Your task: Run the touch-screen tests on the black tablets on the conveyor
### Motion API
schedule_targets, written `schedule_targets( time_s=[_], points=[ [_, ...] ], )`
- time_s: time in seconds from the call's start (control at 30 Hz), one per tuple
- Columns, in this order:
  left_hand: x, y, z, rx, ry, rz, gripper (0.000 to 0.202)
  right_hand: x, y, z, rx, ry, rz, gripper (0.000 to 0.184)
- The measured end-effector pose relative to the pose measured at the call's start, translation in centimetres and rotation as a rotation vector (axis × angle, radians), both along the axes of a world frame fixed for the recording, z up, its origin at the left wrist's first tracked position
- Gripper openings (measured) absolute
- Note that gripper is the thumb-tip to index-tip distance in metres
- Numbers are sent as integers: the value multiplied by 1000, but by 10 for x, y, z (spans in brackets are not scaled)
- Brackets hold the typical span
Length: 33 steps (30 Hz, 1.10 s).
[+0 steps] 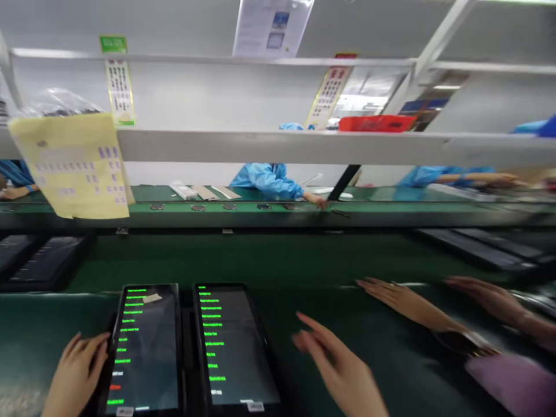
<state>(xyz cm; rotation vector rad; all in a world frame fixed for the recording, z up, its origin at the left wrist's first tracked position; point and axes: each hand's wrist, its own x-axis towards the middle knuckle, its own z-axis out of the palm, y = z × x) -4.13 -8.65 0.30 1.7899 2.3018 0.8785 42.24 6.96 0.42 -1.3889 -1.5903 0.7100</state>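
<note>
Two dark tablets lie side by side in front of me. Green test lines run down the screen of the left tablet, with one red line and a small beige sticker near its top. My left hand is at this tablet's left edge, its fingers bent together against the side. The right tablet shows a similar green list with a white line at the bottom. To the right of it, apart from it, my right hand is held over the green surface, index finger stretched out and fingers apart, slightly blurred, holding nothing.
A co-worker's hand and another hand reach in from the right. More tablets lie at the far left and right. A yellow paper hangs from the shelf; small parts line the bench beyond.
</note>
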Motion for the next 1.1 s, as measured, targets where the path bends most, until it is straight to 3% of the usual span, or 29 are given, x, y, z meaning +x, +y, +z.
schedule_targets(
  time_s=[0.07, 0.13, 0.27, 0.43, 0.7, 0.83, 0.97, 1.1],
  points=[
    [-2, 30, 21, 22, -99, 86, 51, -17, 30, -5, -70, 49, 119, 75],
    [0, 58, 32, 5, -165, 122, 60, -37, 53, -11, -116, 38, 184, 88],
    [8, 85, 24, -47, -253, 164, 75, -56, 63, -21, -316, 5, 360, 107],
    [9, 79, 13, -53, -319, 203, 74, -48, 43, -21, -464, 31, 468, 118],
    [8, 76, 11, -97, -362, 130, 75, -55, 39, -33, -403, -28, 354, 107],
    [12, 71, 9, -105, -341, 31, 76, -56, 36, -37, -343, -63, 264, 109],
    [17, 65, 12, -132, -293, -64, 79, -54, 53, -38, -472, -29, 153, 103],
    [20, 62, 15, -150, -250, -113, 94, -61, 88, -41, -419, -58, 121, 85]
  ],
)
